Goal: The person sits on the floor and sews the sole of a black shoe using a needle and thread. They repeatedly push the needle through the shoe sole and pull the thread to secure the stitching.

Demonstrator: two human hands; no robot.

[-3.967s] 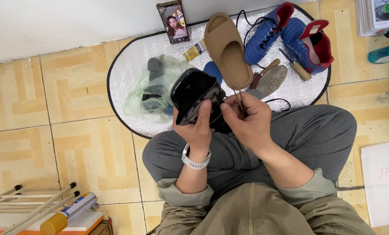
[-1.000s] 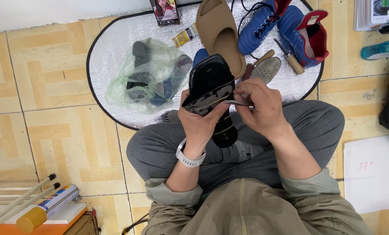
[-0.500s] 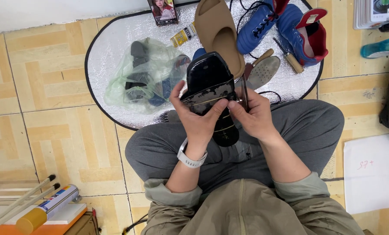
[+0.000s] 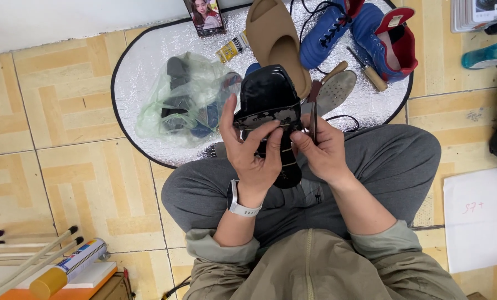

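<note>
Two hands work one black shoe (image 4: 268, 105) above the lap: left hand (image 4: 251, 155) grips it from below, steadying it — right hand (image 4: 323, 150) pinches a thin tool (image 4: 313, 114) beside it. Blue boots (image 4: 359, 28) lie far right on the silver mat (image 4: 143, 61).

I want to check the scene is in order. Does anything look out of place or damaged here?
Only a little. A grey insole lies loose on the silver mat, outside any shoe, and the two blue shoes lie tipped over. The black shoe between the left hand and right hand shows no clear damage.
</note>
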